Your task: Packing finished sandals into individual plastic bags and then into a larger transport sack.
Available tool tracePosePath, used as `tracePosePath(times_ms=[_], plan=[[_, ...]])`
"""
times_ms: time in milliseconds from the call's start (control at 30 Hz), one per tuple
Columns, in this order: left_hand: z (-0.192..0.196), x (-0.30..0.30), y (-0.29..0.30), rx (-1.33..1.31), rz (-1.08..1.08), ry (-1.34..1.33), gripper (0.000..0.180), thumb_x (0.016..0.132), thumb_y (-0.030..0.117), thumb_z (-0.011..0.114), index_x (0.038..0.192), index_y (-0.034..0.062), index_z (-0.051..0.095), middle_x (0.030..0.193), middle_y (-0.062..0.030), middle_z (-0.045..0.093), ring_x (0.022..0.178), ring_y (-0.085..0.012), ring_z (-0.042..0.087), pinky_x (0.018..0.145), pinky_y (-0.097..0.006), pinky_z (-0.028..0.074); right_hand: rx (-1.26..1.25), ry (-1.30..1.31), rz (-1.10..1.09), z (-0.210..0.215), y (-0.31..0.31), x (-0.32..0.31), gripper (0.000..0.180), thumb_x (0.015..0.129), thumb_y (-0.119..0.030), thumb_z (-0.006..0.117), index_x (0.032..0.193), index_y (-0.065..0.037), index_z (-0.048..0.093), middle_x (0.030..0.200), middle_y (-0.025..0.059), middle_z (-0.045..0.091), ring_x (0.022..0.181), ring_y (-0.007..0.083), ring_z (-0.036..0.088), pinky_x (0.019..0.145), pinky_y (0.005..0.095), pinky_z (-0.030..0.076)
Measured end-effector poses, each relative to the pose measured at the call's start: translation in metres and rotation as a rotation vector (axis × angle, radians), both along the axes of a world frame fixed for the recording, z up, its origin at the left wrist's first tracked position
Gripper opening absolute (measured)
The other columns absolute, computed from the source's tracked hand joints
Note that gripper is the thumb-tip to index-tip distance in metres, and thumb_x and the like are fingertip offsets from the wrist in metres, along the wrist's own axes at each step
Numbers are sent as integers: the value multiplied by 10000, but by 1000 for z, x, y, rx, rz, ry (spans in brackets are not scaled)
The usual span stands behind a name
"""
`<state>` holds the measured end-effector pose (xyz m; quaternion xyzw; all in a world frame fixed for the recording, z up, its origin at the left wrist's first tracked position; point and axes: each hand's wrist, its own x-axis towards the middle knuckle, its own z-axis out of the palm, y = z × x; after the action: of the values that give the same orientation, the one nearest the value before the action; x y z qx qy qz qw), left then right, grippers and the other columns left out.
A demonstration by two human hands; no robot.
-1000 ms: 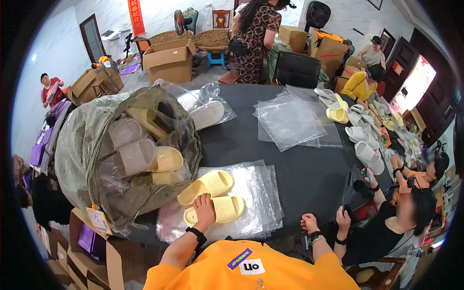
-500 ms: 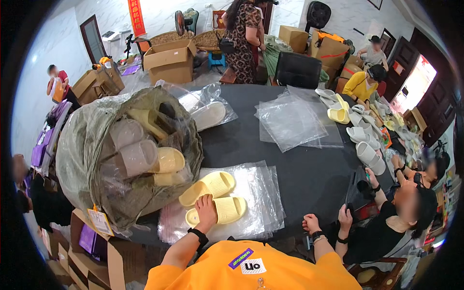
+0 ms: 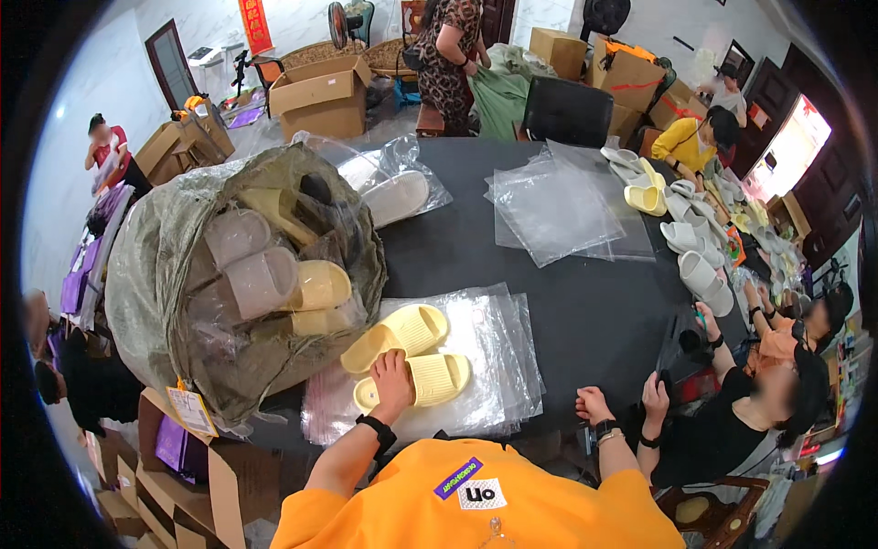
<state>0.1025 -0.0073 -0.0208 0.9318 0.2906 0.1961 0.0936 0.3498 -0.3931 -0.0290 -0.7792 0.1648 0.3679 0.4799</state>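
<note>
Two pale yellow slippers lie side by side on a stack of clear plastic bags (image 3: 498,366) at the near edge of the black table (image 3: 594,311). My left hand (image 3: 393,380) rests on the nearer yellow slipper (image 3: 434,380), fingers over its left end. The farther yellow slipper (image 3: 398,334) lies just beyond it, untouched. My right hand (image 3: 593,404) is a closed fist at the table's near edge, holding nothing, right of the bags.
A big grey-green sack (image 3: 229,284) full of bagged slippers stands at my left. More clear bags (image 3: 549,206) and a white slipper (image 3: 393,197) lie farther back. A seated person (image 3: 732,430) is on my right, with white slippers (image 3: 700,265) along that edge. Cardboard boxes (image 3: 315,96) stand behind.
My left hand has shifted slightly forward on the near slipper. A standing person at the back has moved right. Slippers and bags lie as before.
</note>
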Motion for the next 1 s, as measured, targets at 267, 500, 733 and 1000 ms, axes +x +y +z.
tracePosePath(times_ms=[267,500,733,1000], plan=[[3,-1,7,13,-29,-1,500,696,167,615,1156,62,447,1154,-107,444,1078,-301,389,905,-455,281,33,-108,258,27,67,-4,585,822,-271,608,1320,-139,330,1116,77,417,912,168,456,650,327,454],[2,-5,5,14,-22,6,497,703,167,606,1160,51,446,1153,-111,449,1091,-298,386,914,-449,278,-98,-247,368,11,75,-7,628,806,-270,624,1326,-55,346,1223,163,395,1093,273,432,908,378,388],[-4,-1,5,16,-24,10,515,690,161,589,1167,36,441,1159,-115,447,1111,-298,375,933,-447,256,-72,-346,459,-2,76,-13,601,809,-299,625,1313,-90,374,1198,145,420,974,224,484,721,329,469],[-5,-1,6,0,-35,7,513,691,140,580,1171,26,440,1170,-119,441,1126,-306,361,952,-438,241,-41,-387,447,-5,72,-14,464,829,-251,601,1231,-63,467,1191,140,427,1010,226,475,768,317,455]])
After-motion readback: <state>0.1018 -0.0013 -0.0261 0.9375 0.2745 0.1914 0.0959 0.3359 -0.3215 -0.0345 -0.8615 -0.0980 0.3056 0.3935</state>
